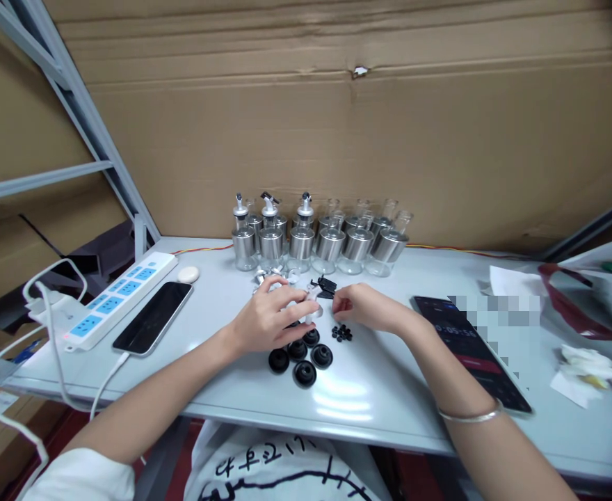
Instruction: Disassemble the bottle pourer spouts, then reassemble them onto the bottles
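My left hand is closed on a pale pourer spout, gripped at its fingertips. Just right of it, the fingers of my right hand are pinched together beside some black flap pieces; whatever is between them is hidden. Small black caps lie in a heap below my right fingertips. Several round black stoppers are spread on the table under and in front of my left hand. More silver spout parts sit behind the left hand, partly covered by it.
Glass bottles with metal sleeves stand in two rows at the back; three front-left ones wear pourer tops. A power strip and phone lie left. To the right are a large phone, crumpled tissue and a bag.
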A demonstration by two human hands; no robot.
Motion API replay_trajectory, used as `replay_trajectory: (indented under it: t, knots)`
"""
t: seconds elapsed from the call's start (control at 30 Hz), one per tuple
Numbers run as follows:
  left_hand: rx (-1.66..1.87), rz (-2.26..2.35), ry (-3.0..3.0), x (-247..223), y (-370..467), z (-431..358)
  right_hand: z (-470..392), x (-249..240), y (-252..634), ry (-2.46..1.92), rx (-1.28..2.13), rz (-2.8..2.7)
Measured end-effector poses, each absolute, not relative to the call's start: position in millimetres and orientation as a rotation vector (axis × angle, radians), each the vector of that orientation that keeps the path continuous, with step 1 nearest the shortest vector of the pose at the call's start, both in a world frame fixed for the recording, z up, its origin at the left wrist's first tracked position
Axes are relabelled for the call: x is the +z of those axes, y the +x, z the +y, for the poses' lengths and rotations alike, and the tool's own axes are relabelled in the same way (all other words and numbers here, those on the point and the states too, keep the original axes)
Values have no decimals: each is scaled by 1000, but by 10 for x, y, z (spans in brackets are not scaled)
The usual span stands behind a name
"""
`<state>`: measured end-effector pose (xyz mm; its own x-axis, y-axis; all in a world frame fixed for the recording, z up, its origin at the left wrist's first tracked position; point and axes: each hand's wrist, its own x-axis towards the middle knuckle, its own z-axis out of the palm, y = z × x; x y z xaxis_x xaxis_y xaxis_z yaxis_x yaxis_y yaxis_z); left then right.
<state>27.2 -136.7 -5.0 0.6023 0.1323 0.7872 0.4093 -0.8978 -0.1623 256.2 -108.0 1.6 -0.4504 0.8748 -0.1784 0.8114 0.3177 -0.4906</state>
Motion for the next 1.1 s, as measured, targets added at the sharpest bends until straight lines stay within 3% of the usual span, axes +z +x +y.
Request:
replay_trajectory:
  t: [0.4,0.77,1.1]
  knots:
    - [-1227,-428,-2494,-32,287,-1364,-1081,1,2565,-1769,478,-2505]
    - [-1249,-412,-2512,-37,283,-1367,-1269,189,2339,-883,1164,-1691]
    - [-1235,-444,-2483,-41,279,-1379,-1318,145,2256,-719,1262,-1433]
